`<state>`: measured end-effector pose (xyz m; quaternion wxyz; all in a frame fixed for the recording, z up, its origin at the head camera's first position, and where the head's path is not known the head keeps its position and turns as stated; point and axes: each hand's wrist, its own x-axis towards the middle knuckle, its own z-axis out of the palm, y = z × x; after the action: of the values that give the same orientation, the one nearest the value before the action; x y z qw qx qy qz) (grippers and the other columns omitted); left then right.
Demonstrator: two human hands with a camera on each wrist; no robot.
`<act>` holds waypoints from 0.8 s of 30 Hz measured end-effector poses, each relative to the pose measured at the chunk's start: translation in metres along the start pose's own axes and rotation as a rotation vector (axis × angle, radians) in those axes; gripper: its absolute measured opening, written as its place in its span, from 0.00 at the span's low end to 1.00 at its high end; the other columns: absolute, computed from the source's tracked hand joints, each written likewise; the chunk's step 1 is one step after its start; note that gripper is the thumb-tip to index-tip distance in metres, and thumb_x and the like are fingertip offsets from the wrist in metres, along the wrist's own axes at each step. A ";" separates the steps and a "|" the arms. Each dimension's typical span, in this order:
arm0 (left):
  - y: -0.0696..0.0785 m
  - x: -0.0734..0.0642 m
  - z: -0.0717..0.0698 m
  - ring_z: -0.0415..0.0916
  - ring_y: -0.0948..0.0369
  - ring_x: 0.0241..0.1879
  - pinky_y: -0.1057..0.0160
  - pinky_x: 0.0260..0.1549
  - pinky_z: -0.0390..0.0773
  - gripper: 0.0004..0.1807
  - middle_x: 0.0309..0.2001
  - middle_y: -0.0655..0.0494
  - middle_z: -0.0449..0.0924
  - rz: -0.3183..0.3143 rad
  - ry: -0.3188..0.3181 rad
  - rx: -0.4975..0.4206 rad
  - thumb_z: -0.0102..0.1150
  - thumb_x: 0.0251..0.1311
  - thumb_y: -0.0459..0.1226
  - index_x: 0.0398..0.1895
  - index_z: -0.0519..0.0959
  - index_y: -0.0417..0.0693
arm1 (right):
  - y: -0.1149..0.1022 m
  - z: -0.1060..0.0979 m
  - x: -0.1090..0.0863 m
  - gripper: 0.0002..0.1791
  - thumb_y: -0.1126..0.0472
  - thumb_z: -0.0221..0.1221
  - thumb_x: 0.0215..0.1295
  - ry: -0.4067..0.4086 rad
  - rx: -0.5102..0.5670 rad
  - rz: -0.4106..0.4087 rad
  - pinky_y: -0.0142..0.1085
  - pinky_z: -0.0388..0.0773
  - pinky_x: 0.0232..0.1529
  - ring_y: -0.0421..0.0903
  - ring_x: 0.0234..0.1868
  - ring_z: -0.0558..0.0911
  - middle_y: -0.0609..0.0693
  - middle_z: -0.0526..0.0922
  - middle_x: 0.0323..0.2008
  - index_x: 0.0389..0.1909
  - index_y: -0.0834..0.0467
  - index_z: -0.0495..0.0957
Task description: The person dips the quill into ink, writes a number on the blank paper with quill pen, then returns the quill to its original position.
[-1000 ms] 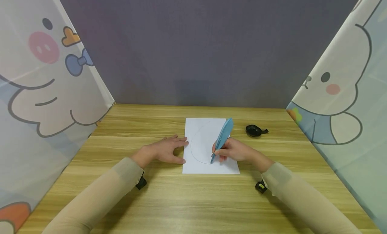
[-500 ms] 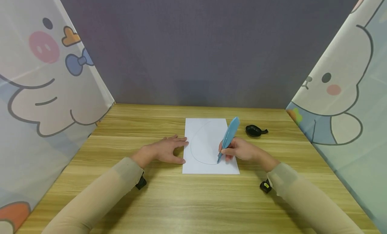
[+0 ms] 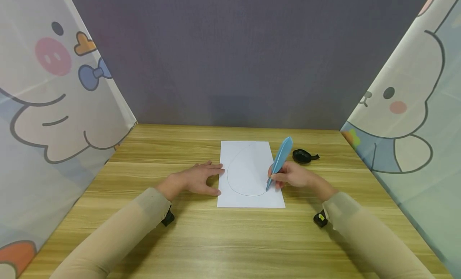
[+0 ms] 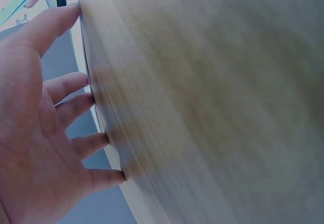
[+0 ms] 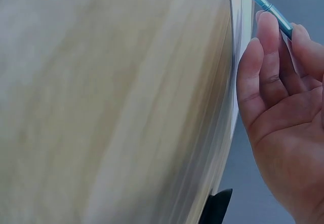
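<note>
Since the earlier frame, the right hand (image 3: pixel 292 175) and the blue feather-shaped pen (image 3: pixel 282 154) had moved toward the right edge of the paper (image 3: pixel 246 171), and the curved line (image 3: pixel 227 175) had lengthened. In the head view, the right hand pinched the pen low, its tip on the paper's lower right part and its feathered top leaning out past the paper's right edge. The left hand (image 3: pixel 199 179) lay across from the pen, fingers spread, fingertips at the paper's left edge. A black object (image 3: pixel 301 156) sat on the surface (image 3: pixel 230 239) right of the paper. In the left wrist view, the left hand's fingers were apart and gripped nothing. In the right wrist view, thumb and fingers held the pen, its tip toward the paper.
</note>
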<state>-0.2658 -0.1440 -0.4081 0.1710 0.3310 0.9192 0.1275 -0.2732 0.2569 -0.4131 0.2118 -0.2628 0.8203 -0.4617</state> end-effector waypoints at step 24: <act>0.001 -0.001 -0.001 0.42 0.38 0.90 0.26 0.84 0.47 0.49 0.90 0.55 0.52 -0.003 -0.005 -0.011 0.65 0.71 0.62 0.88 0.62 0.53 | 0.007 -0.017 0.001 0.13 0.62 0.57 0.85 0.089 -0.047 0.061 0.39 0.91 0.41 0.48 0.35 0.90 0.61 0.90 0.33 0.54 0.69 0.82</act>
<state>-0.2648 -0.1440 -0.4069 0.1754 0.3290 0.9185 0.1317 -0.2856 0.2699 -0.4117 0.1830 -0.2221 0.8472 -0.4467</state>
